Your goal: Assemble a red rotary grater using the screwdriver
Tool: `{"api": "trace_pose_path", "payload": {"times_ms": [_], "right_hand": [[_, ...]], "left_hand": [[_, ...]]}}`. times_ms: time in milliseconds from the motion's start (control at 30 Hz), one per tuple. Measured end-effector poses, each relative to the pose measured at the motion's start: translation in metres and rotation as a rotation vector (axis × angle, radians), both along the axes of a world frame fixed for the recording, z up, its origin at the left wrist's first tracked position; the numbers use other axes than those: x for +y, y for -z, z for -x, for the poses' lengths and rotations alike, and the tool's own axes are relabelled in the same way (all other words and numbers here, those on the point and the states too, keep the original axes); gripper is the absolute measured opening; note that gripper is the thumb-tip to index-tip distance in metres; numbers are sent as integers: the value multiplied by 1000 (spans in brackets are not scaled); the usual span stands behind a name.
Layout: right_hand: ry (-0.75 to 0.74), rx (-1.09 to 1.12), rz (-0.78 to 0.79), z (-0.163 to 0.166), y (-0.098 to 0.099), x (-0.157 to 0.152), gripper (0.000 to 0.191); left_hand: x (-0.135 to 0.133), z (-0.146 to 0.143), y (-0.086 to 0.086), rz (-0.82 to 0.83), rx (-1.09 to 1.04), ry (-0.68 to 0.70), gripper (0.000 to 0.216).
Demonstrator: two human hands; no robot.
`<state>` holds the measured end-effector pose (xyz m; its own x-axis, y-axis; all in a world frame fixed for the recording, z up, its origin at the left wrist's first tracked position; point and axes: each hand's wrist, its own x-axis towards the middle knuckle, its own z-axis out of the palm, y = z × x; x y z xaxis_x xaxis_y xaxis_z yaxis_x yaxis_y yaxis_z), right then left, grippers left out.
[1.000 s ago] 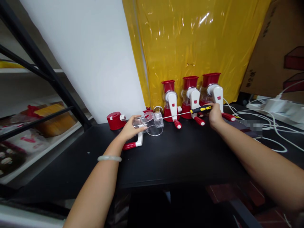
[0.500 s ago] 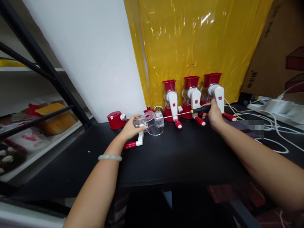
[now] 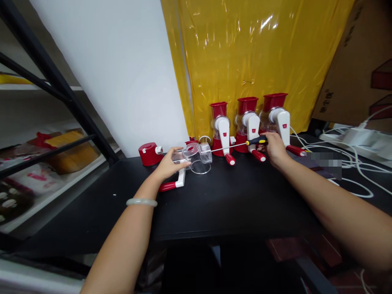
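My left hand (image 3: 173, 164) grips a clear plastic grater body (image 3: 199, 157) lying on the black table. Under that hand a white crank with a red handle (image 3: 168, 186) sticks out toward me. My right hand (image 3: 274, 149) is closed round the black and yellow handle of a screwdriver (image 3: 254, 141). Its long metal shaft points left, with the tip at or inside the clear body's open end; the exact tip is hard to make out. Left of my left hand stands a red grater base (image 3: 149, 154) with a white knob. Behind the clear body sits a gold-coloured grating drum (image 3: 205, 140).
Three assembled red and white rotary graters (image 3: 221, 128) stand in a row at the back, against a yellow plastic-wrapped stack (image 3: 251, 49). White cables and a power strip (image 3: 355, 136) lie at the right. A black-framed shelf (image 3: 70, 102) rises at the left.
The screwdriver handle has turned in my right hand, so more yellow shows, and the fingers have shifted on it. My left hand and the clear body have stayed in place.
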<state>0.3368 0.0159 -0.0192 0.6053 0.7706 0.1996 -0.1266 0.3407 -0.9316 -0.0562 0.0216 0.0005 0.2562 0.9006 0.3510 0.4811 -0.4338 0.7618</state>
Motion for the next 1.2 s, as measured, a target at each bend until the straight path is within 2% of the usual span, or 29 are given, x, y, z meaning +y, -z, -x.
{"api": "trace_pose_path", "payload": {"times_ms": [200,333,533,700,833,967,1200], "right_hand": [[15,-78,29,-3,2,1,28],[38,-2,84,-3,-1,-2,37],[11,59,125,0,-8,-7,28],[15,-108,33,-3,-1,-5,28],[79,-259,71,-7,4,-5,33],[68,-198,90,-7,3,-6,36],[81,-112,50,-2,3,-5,23]], "left_hand": [[-1,-1,-1,4,6,-5,72],[-2,-2,-2,7,11,-5,71],[-2,-3,-1,-5,-6,-2,70],[-3,-2,-2,-1,7,2,72],[-3,-1,-3,-18,41,-8,73],[-3,-2,-4,-7,45,-23,78],[5,-1,3,-51,-59,-110,100]]}}
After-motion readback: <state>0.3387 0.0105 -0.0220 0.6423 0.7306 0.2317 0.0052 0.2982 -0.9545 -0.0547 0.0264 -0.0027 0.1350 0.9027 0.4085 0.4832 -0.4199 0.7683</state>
